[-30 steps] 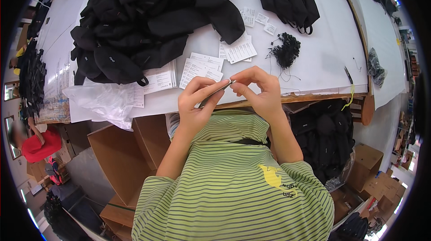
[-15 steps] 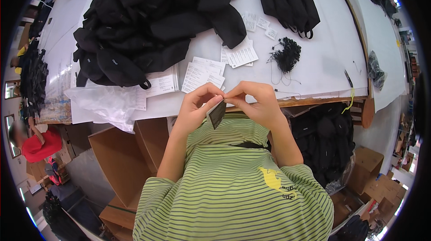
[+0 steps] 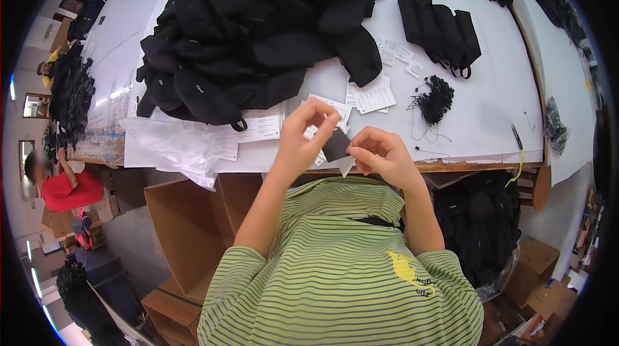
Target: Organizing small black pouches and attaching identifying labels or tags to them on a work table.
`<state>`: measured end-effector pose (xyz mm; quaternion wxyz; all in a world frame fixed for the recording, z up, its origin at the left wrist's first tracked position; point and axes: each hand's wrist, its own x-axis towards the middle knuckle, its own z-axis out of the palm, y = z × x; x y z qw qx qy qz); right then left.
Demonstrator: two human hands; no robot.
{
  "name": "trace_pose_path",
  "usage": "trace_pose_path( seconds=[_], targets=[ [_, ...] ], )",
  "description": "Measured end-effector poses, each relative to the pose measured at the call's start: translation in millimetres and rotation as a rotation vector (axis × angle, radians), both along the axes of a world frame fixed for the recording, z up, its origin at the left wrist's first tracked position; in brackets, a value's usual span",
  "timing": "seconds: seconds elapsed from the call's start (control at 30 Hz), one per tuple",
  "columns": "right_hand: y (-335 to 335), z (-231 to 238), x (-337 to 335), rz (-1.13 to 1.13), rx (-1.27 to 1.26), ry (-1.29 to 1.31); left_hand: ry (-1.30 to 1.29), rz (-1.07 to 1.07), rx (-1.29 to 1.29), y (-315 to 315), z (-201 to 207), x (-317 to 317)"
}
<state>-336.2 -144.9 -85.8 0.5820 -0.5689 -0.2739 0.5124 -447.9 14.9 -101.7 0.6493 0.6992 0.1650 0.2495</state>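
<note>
Nearest the viewer, a green shirt [image 3: 335,281] with dark stripes fills the lower middle, its wearer's bare forearms reaching forward. Both hands meet over the near edge of the surface [image 3: 480,136], close together but apart from each other. The right hand [image 3: 385,156] pinches the right edge of a dark flat tag [image 3: 335,146] between thumb and forefinger; the tag is tilted, with a pale corner showing beneath it. The left hand [image 3: 302,138] is raised at the tag's upper left, thumb and forefinger nearly meeting; whether anything lies between them cannot be told.

Below the surface, a cardboard box [image 3: 184,233] stands open at left and a bundle of black goods [image 3: 480,217] at right. Along the near part of the surface are a crumpled clear plastic bag [image 3: 173,143], at left, and printed white cards [image 3: 375,98], partly hidden behind the left hand. To their right lie a tangle of black cords [image 3: 436,98] and, near the right end, a slim dark tool [image 3: 517,136] beside a yellow-green cord [image 3: 518,168].

Farther back, a large heap of black bags [image 3: 258,43] covers the left and middle; small white labels [image 3: 405,54] separate it from a row of folded black pieces [image 3: 442,33]. At the far left, a co-worker in a red top [image 3: 72,189] is seen.
</note>
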Motion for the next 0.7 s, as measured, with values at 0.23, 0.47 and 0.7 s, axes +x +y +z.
trace_pose_path(
  seconds=[0.23,0.47,0.7],
  targets=[
    [-10,-9,4,-0.038,0.032,0.001,0.388,0.606,0.632,111,-29,16],
    [-10,-12,-3,-0.044,0.050,-0.006,0.391,0.462,0.433,139,-32,38],
    [-28,-10,11,-0.143,0.022,0.011,-0.218,0.412,0.091,84,38,14]
  ],
)
